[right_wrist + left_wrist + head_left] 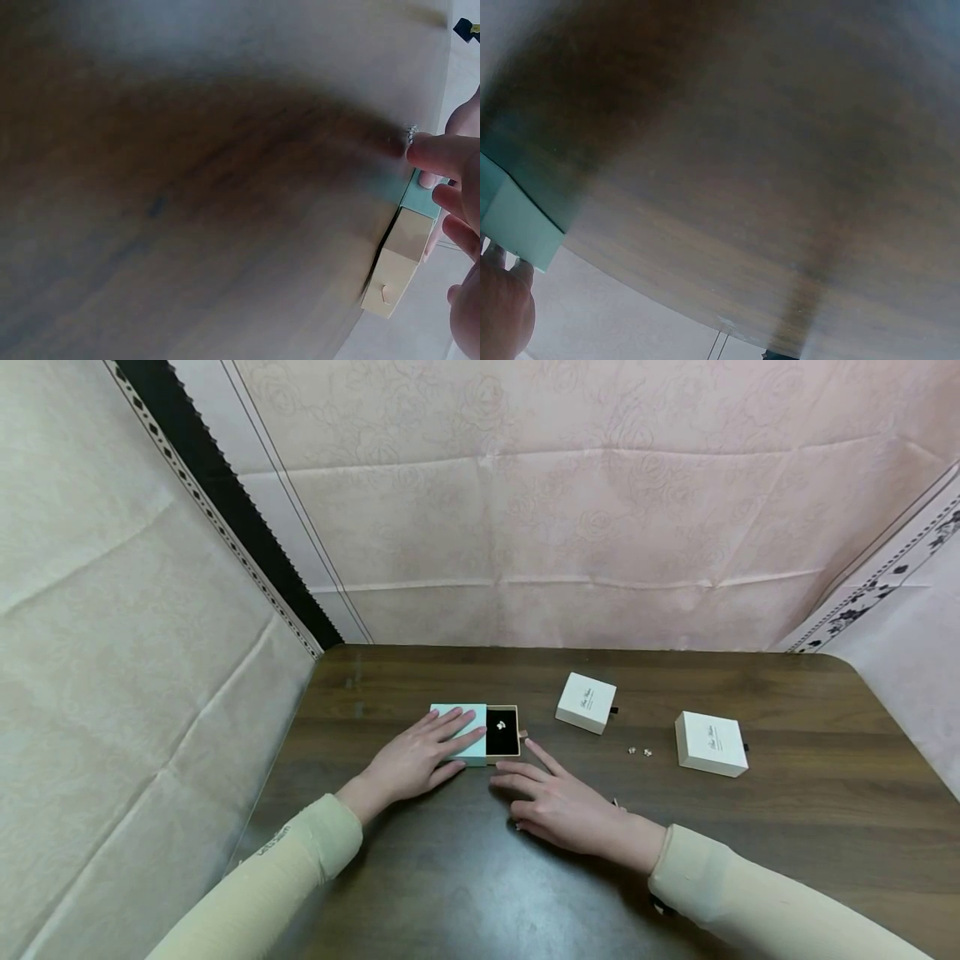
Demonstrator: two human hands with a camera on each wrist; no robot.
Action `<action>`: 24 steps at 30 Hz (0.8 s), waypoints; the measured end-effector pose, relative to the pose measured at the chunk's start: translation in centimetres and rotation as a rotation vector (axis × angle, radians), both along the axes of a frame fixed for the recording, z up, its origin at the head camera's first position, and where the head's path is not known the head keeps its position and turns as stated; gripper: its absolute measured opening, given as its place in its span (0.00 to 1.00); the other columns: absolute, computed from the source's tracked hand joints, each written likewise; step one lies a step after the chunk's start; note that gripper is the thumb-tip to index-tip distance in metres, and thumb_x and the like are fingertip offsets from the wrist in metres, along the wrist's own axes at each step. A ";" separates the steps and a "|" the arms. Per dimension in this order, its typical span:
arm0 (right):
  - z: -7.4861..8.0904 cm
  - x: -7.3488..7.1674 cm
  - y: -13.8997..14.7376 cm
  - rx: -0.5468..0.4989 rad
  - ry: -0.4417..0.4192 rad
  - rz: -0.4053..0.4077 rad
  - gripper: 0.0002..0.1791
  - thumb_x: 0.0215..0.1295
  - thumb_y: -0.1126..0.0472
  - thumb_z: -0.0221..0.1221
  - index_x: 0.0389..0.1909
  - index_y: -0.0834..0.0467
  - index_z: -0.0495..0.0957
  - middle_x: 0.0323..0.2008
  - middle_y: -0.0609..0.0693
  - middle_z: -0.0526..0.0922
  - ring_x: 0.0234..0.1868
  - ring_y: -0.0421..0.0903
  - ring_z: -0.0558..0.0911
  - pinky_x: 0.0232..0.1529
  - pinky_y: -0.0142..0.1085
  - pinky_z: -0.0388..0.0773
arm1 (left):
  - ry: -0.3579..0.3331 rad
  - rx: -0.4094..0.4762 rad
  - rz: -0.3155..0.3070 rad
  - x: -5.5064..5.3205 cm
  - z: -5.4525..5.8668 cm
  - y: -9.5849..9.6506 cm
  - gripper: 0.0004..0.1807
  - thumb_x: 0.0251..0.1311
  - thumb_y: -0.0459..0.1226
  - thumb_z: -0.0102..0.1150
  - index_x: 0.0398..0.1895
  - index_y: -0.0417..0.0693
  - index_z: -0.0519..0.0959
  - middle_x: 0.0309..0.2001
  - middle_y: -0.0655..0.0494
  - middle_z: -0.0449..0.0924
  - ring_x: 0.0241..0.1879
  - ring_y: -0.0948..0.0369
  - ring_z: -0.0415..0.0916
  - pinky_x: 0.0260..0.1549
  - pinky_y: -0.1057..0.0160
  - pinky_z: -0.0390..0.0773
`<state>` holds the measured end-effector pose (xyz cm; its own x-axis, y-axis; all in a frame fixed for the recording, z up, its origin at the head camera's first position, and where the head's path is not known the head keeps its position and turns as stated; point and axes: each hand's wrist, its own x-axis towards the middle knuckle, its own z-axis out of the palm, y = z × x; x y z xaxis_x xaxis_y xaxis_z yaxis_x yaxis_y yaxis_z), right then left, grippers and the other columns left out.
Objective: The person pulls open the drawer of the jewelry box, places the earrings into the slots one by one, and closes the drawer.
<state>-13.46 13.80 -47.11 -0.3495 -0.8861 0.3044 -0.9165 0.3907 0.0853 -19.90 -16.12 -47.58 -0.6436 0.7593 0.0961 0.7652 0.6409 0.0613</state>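
Observation:
A light blue slide-out jewelry box (472,761) lies on the table with its black-lined drawer (502,743) pulled out to the right. One small silvery earring (501,725) sits on the lining. My left hand (420,757) rests on the blue sleeve, fingers spread across its top. Just right of and below the drawer is my right hand (564,810). Its thumb and index finger pinch a small sparkling earring (411,133), seen at the fingertips in the right wrist view. The little finger stretches close to the drawer's pull tab (523,734); whether they touch I cannot tell.
Two white lettered boxes with black tabs stand to the right, one nearer the back (587,702) and one farther right (712,744). Between them lie two tiny flower-shaped pieces (640,751) on the wooden table (450,893). Patterned cloth (562,527) hangs behind.

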 end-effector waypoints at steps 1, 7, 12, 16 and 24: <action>0.0 0.0 0.0 0.002 -0.002 0.000 0.08 0.63 0.53 0.76 0.33 0.48 0.86 0.66 0.52 0.82 0.74 0.54 0.74 0.76 0.68 0.60 | -0.002 0.001 0.001 0.0 0.0 0.0 0.35 0.81 0.51 0.55 0.86 0.61 0.58 0.85 0.50 0.56 0.84 0.53 0.52 0.81 0.45 0.54; 0.2 0.0 -0.4 0.006 -0.034 -0.001 0.07 0.64 0.54 0.75 0.32 0.47 0.85 0.67 0.52 0.81 0.75 0.54 0.74 0.77 0.68 0.58 | -0.001 0.002 0.001 0.0 0.0 0.0 0.35 0.82 0.51 0.55 0.86 0.62 0.58 0.85 0.51 0.56 0.84 0.53 0.53 0.81 0.45 0.54; 0.3 0.0 -0.5 0.006 -0.057 -0.007 0.07 0.65 0.55 0.74 0.31 0.48 0.84 0.68 0.52 0.81 0.75 0.54 0.73 0.76 0.69 0.58 | 0.005 0.002 -0.004 0.0 0.0 0.0 0.35 0.81 0.51 0.55 0.86 0.61 0.59 0.85 0.51 0.56 0.84 0.53 0.53 0.81 0.45 0.54; 0.6 0.0 -0.4 -0.013 -0.094 -0.025 0.08 0.65 0.56 0.74 0.30 0.48 0.84 0.69 0.52 0.80 0.76 0.55 0.72 0.77 0.68 0.57 | 0.011 0.004 -0.004 0.0 0.0 0.0 0.35 0.81 0.50 0.56 0.86 0.61 0.59 0.85 0.51 0.56 0.84 0.52 0.53 0.81 0.45 0.54; 1.5 -0.5 0.4 -0.096 -0.190 -0.064 0.09 0.65 0.60 0.74 0.30 0.48 0.83 0.71 0.54 0.78 0.76 0.56 0.72 0.78 0.69 0.55 | 0.012 0.017 -0.008 0.1 0.0 0.0 0.35 0.81 0.51 0.55 0.86 0.62 0.59 0.84 0.50 0.56 0.83 0.52 0.54 0.81 0.44 0.55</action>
